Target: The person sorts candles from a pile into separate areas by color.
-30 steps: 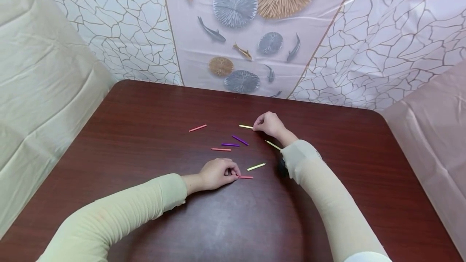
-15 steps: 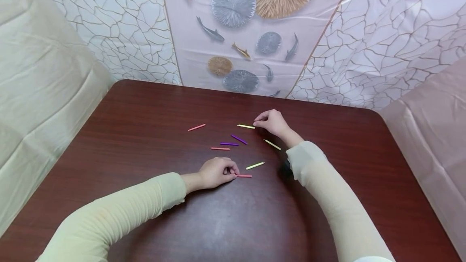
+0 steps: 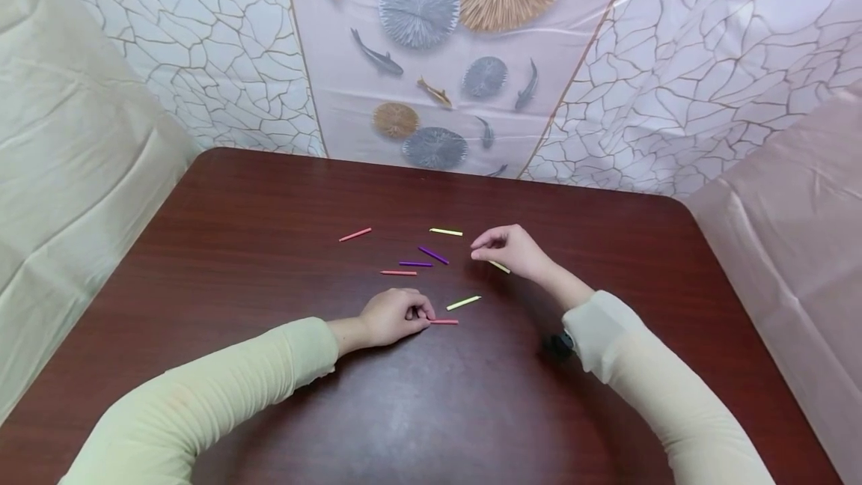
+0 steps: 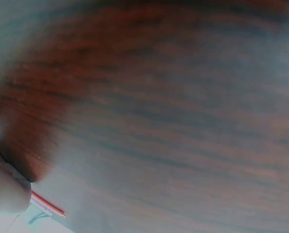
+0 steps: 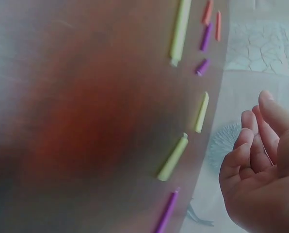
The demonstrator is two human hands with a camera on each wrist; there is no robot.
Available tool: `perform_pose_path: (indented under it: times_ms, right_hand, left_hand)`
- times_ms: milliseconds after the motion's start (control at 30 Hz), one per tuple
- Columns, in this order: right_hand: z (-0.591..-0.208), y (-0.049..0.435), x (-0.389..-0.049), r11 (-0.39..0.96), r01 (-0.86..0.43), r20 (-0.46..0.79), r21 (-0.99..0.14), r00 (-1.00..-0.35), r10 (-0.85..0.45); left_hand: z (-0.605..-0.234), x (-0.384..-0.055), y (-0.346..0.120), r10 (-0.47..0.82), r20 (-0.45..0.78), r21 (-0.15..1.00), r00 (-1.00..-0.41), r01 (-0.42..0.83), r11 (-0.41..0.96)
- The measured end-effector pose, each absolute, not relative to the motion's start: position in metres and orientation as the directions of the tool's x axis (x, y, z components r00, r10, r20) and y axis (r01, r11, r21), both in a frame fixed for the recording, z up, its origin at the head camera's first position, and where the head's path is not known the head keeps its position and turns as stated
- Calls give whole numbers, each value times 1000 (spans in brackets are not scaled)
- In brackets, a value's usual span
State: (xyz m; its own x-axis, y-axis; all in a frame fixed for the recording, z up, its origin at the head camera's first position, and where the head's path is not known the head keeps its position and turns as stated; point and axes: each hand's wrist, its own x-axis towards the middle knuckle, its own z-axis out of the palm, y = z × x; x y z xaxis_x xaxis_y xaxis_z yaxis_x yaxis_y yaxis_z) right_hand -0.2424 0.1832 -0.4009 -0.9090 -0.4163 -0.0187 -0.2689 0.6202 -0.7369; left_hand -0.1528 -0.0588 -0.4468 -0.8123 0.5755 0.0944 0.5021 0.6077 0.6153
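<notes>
One dark red-brown table [image 3: 404,410] carries the lot; place ref is the level purple stick [image 3: 415,264], mid-table. Printed wall cloth [image 3: 431,51] hangs beyond ref, behind the table's far edge.

Two cream sleeves: left sleeve [image 3: 222,388] comes in nearer than ref and to its left, right sleeve [image 3: 646,358] nearer and to its right.

Left hand [image 3: 397,316]: nearer than ref, thumb and fingertip pinching the left end of the near red stick [image 3: 444,322]. Grip is small, other fingers curled in. Left wrist view agrees, stick poking out from under a finger, though that view is blurry.

Right hand [image 3: 515,251]: right of ref, released, holding nothing. Fingers loosely bent, small gap at the thumb. It hovers over the right yellow stick [image 3: 500,266], covering part of it in the head view; right wrist view shows the two apart.

Sticks, all about one size. Tilted purple stick [image 3: 433,255]: just beside ref, right and slightly beyond. Level red stick [image 3: 399,273]: just nearer than ref, shifted left. Far red stick [image 3: 355,234]: beyond ref, left. Far yellow stick [image 3: 446,231]: beyond ref, right. Near yellow stick [image 3: 464,303]: nearer than ref, right.
</notes>
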Motion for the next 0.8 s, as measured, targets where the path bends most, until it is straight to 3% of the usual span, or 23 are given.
perform_pose_path:
  times_ms: [433,800]
  right_hand:
    - [-432,196,-209,579,-286,-94,-764,-838,-538]
    - [-435,193,-207,641,-387,-63,-663,-824,-563]
  left_hand:
    - [-445,-153,-59,579,86,616,-811,499,609]
    - [-446,-153,-59,573,91,617,-814,498,609]
